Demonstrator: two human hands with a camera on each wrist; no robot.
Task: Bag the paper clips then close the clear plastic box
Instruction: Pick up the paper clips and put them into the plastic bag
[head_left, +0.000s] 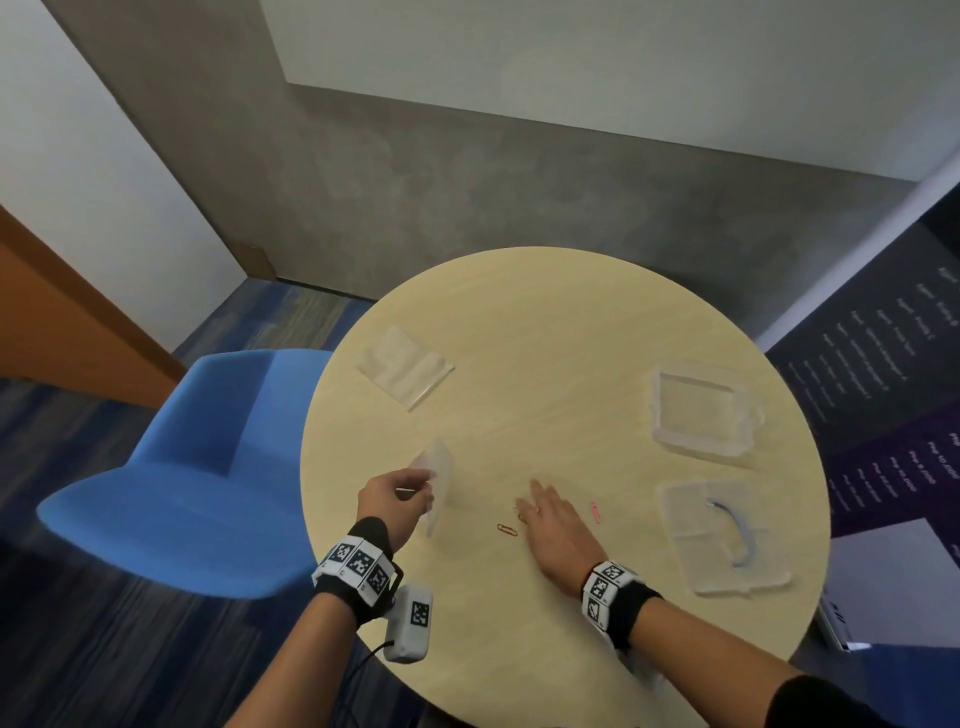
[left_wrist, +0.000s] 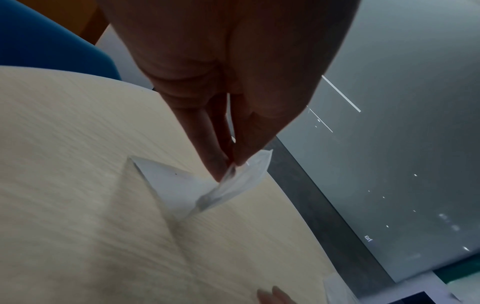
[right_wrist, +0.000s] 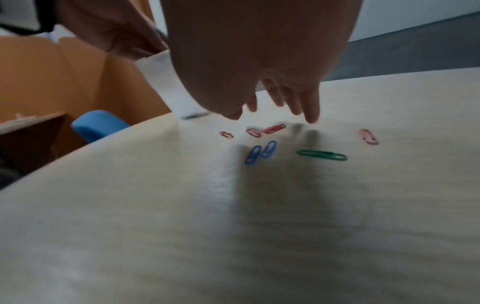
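Observation:
My left hand pinches the top edge of a small clear plastic bag between thumb and fingers, the bag hanging down to the round table. In the left wrist view the bag is folded below the fingertips. My right hand hovers palm down with straight fingers over several coloured paper clips: two blue, a green, a pink and red ones. It holds nothing. The clear plastic box stands open at the right.
A second clear plastic tray or lid lies near the box with a curved blue-grey item in it. A flat stack of clear bags lies at the table's far left. A blue chair stands left of the table.

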